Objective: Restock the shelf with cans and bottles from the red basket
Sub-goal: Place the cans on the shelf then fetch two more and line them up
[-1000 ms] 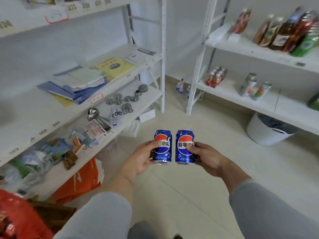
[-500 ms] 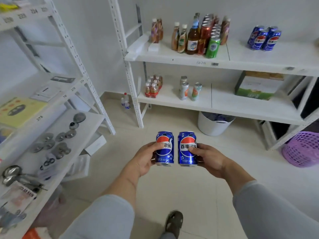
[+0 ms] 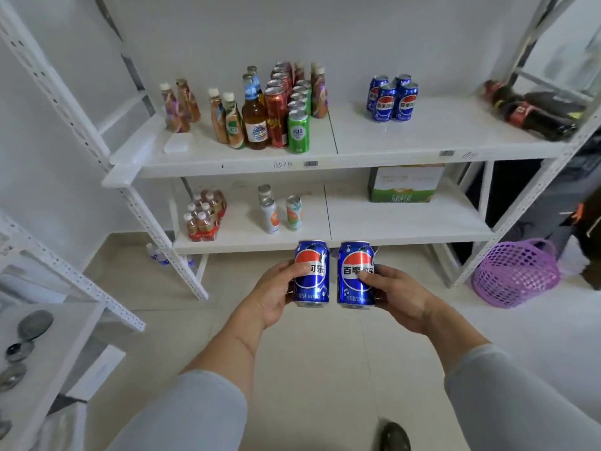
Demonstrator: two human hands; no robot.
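- Head view: both forearms reach forward in pale grey sleeves; the left hand (image 3: 276, 292) wraps one blue can (image 3: 311, 274), the right hand (image 3: 395, 292) wraps a second blue can (image 3: 356, 275), upright, side by side.
- Both cans are glossy metal cylinders, held before the white shelf (image 3: 325, 157), below four matching cans (image 3: 392, 98) on its upper board.

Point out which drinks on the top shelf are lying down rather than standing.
The dark cola bottles at the shelf's far right end lie on their sides; all the others stand upright.
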